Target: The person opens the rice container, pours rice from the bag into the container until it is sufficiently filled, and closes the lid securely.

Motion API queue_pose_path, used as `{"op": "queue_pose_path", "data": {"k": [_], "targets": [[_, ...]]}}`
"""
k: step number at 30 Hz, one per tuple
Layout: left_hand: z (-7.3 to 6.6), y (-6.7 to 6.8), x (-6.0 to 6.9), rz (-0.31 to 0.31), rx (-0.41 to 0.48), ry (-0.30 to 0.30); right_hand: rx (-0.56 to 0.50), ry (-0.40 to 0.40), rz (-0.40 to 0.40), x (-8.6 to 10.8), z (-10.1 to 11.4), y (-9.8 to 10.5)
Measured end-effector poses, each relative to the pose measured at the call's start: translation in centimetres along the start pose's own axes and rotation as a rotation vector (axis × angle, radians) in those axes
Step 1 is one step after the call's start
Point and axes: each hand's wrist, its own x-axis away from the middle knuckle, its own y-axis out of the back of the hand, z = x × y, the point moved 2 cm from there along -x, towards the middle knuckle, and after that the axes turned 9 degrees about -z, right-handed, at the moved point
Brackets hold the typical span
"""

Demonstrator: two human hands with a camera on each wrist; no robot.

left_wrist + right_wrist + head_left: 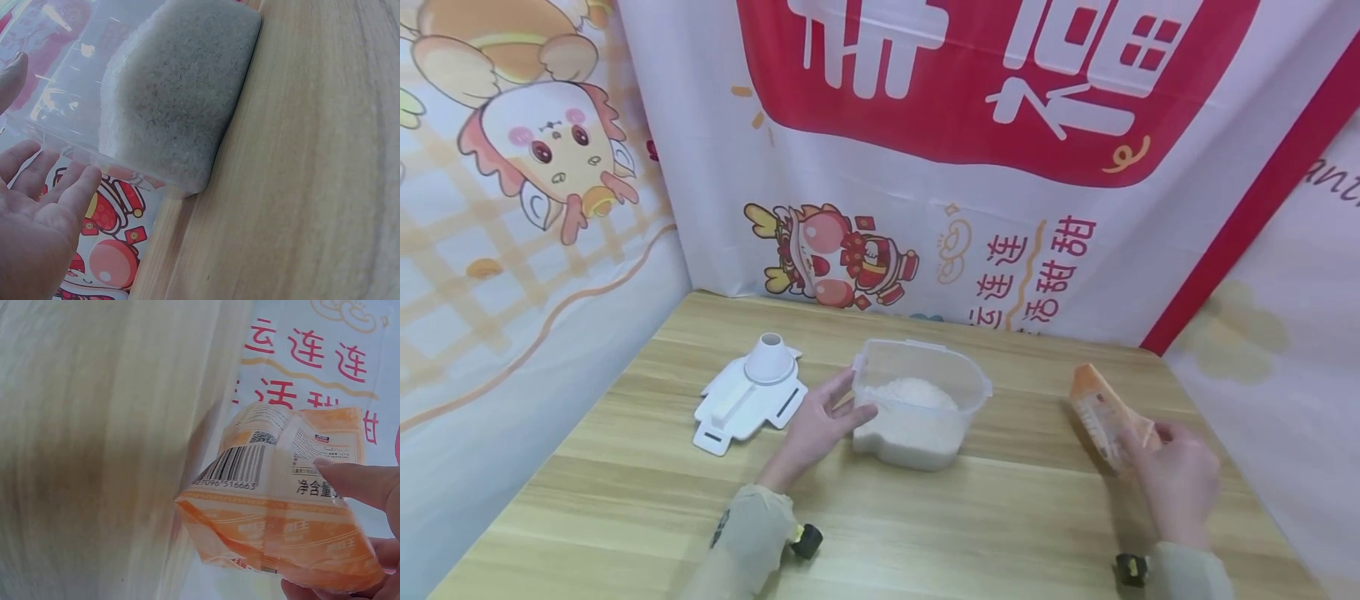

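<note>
- Rice container (pixel 917 417), head view: found upright on the table (pixel 1015 525), between the left hand (pixel 823 421) and the right hand (pixel 1176 479), open at the top, with rice (pixel 913 393) heaped inside. Judged fairly heavy and bottom-weighted from the fill; expected stiff, smooth, rather slippery walls. Would have taken hold low down, both palms on opposite walls, not by the rim alone.
- Head view, continued: noted the left hand loosely spread at the container's left corner, and the right hand pinching an orange packet (pixel 1108 421) well apart to the right. Also logged a white slotted piece with a spout (pixel 748 400), absent from both wrist views.
- Left wrist view: saw rice lying against the clear wall, and fingertips (pixel 90 178) at the rim, barely bent, thumb well apart. Could not tell the pressure.
- Right wrist view: made out a barcode (pixel 231 465), unreadable from the head. Saw thumb on the printed face, other fingers behind, closed on the packet's end. Judged packet light, soft, crinkly, easily torn; best pinched at a gathered edge. Could not tell its contents.
</note>
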Motion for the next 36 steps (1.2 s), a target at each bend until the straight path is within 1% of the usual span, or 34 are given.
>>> {"op": "queue_pose_path", "data": {"k": [5, 8, 15, 19, 23, 27, 29, 34, 36], "targets": [[0.0, 0.0, -0.1, -0.003, -0.013, -0.018, 0.073, 0.038, 0.032, 0.1, 0.4, -0.1], [0.0, -0.1, -0.1, 0.001, -0.006, -0.026, 0.097, 0.051, 0.035, 0.2, 0.7, -0.3], [0.0, -0.1, 0.0, 0.002, 0.0, -0.018, 0.054, 0.11, -0.014, 0.4, 1.0, -1.0], [0.0, -0.1, 0.0, 0.004, 0.006, -0.039, 0.034, 0.129, -0.041, 0.3, 1.0, -1.1], [0.0, -0.1, 0.1, 0.005, 0.013, -0.054, 0.017, 0.096, -0.019, 0.2, 1.0, -1.0], [0.0, -0.1, 0.1, 0.0, 0.009, -0.048, 0.0, 0.067, 0.005, 0.1, 1.2, -0.9], [-0.1, -0.1, 0.2, 0.001, 0.006, -0.048, -0.01, 0.076, 0.015, 0.2, 1.3, -1.0], [-0.1, -0.1, 0.2, 0.009, 0.007, -0.042, -0.018, 0.142, 0.013, 0.5, 1.7, -1.3], [-0.1, -0.1, 0.2, 0.011, 0.007, -0.041, -0.006, 0.154, 0.018, 0.7, 1.9, -1.4]]}}
